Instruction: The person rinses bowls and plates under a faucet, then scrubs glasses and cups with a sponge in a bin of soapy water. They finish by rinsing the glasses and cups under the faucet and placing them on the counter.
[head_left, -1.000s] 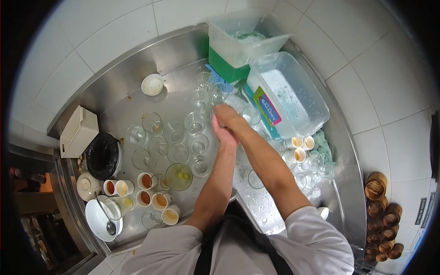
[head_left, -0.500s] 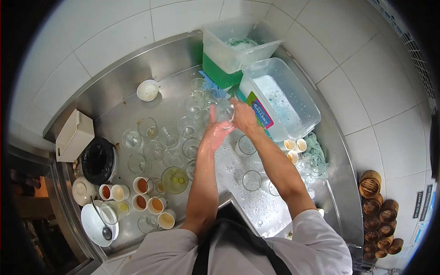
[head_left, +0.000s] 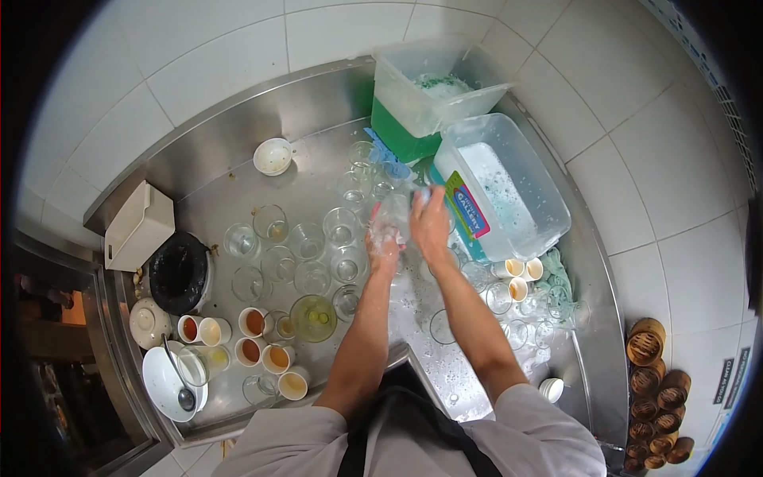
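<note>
Both hands meet just above the middle of the frame, over a wet, soapy steel worktop [head_left: 238,171]. The left hand [head_left: 382,242] grips a clear drinking glass [head_left: 393,213], its fingers curled around the lower part of the glass. The right hand [head_left: 430,222] presses against the other side of the same glass, fingers wrapped over its upper part; whether a cloth or sponge sits under them cannot be told. The glass is tilted and held clear of the worktop, just left of a clear plastic tub [head_left: 509,187] of foamy water with a coloured label on its near wall. Behind that tub, at the upper centre, stands a second clear tub [head_left: 429,87] holding green liquid. To the left of the hands, a crowd of empty glasses [head_left: 314,246] stands upright on the worktop. Lower left are small white cups [head_left: 254,322] with brown and orange dregs, a white plate with a spoon [head_left: 171,381] and a black round container [head_left: 179,270]. A small white bowl [head_left: 273,156] sits apart at upper left. Bamboo steamer baskets [head_left: 656,381] are stacked at lower right.
</note>
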### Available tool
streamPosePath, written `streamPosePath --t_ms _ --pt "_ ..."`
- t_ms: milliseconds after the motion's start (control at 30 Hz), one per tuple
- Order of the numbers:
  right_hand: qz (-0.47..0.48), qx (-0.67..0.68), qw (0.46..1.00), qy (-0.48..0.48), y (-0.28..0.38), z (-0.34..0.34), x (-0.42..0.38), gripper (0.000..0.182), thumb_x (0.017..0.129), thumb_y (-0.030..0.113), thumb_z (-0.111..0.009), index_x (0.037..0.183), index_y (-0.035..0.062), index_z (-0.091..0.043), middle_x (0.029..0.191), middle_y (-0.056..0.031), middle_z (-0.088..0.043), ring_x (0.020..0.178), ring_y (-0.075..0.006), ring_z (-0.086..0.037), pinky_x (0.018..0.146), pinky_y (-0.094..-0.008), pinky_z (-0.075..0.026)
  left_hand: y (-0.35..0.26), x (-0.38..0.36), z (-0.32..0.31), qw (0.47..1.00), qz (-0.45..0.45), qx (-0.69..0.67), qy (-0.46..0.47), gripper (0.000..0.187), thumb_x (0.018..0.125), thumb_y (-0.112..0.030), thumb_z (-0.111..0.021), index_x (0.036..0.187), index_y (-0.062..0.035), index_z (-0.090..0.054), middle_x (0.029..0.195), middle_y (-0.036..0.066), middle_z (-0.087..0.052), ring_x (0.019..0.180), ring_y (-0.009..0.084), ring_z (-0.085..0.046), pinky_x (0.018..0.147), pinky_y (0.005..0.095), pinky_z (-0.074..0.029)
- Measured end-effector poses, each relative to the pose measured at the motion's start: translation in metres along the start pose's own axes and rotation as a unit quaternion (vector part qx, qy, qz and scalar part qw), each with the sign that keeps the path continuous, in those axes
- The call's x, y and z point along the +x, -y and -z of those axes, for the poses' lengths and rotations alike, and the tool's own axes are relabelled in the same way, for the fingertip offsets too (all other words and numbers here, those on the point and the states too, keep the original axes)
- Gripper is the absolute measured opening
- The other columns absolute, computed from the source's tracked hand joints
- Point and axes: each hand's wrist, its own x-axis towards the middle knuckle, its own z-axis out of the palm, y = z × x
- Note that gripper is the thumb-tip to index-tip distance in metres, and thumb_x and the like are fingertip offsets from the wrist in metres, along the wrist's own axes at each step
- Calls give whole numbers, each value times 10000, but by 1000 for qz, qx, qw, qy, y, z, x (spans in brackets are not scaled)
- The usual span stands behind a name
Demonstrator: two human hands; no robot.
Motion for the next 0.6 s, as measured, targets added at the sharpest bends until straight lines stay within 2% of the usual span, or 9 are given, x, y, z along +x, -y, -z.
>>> streamPosePath --t_ms 67,200,300,367,400,467,500,567,600 --pt "104 -77 988 85 31 19 30 486 886 207 -617 1302 29 -442 1106 -261 -609 1051 -424 -581 924 -482 -453 -28 -14 4 986 9 146 79 493 865 -35 -548 1337 -179 -545 1227 108 -604 950 233 -643 664 393 -555" --pt "190 -93 959 190 53 -16 85 400 807 94 -649 1203 84 -592 979 -265 -637 964 -455 -605 869 -468 -495 15 16 16 962 37 261 73 487 834 -35 -566 1312 -130 -554 1205 140 -609 974 243 -635 621 349 -539" --pt "276 -187 893 303 70 -39 104 286 767 47 -634 1047 63 -689 1036 -268 -634 998 -430 -613 882 -460 -499 42 42 26 918 -113 366 105 447 885 -127 -561 1324 -52 -522 1130 104 -613 795 184 -623 604 314 -541" --pt "213 -205 884 361 50 -60 114 281 750 34 -637 1020 62 -710 1081 -277 -629 1037 -418 -609 908 -452 -493 -14 20 7 975 128 144 106 449 894 -302 -606 1233 -11 -561 1181 158 -617 1018 278 -623 856 398 -509" --pt "211 -204 883 367 42 -63 111 281 750 34 -637 1020 62 -710 1081 -277 -629 1037 -418 -609 908 -452 -493 -7 30 7 975 133 144 101 449 894 -302 -606 1233 -11 -561 1181 158 -617 1018 278 -623 856 398 -509" --pt "143 -283 887 335 28 -63 105 285 776 56 -615 1047 46 -704 1126 -271 -629 1067 -417 -601 923 -450 -488 10 56 0 951 239 -197 1 504 919 -438 -551 1175 -5 -573 1165 147 -624 1018 280 -615 936 398 -470" --pt "145 -287 885 337 22 -66 103 285 776 56 -615 1047 46 -704 1126 -271 -629 1067 -417 -601 923 -450 -488 9 71 -5 949 241 -202 0 504 919 -438 -551 1175 -5 -573 1165 147 -624 1018 280 -615 936 398 -470" --pt "198 -316 810 452 7 -65 89 274 802 87 -582 1037 2 -694 1041 -247 -672 938 -374 -662 852 -440 -505 2 89 -14 890 312 -312 115 492 932 -468 -499 1158 -37 -574 1155 127 -624 1026 290 -605 917 368 -482" --pt "193 -319 811 452 3 -54 87 274 802 87 -582 1037 2 -694 1041 -247 -672 938 -374 -662 852 -440 -505 1 99 -21 888 318 -311 116 492 932 -468 -499 1158 -37 -574 1155 127 -624 1026 290 -605 917 368 -482"
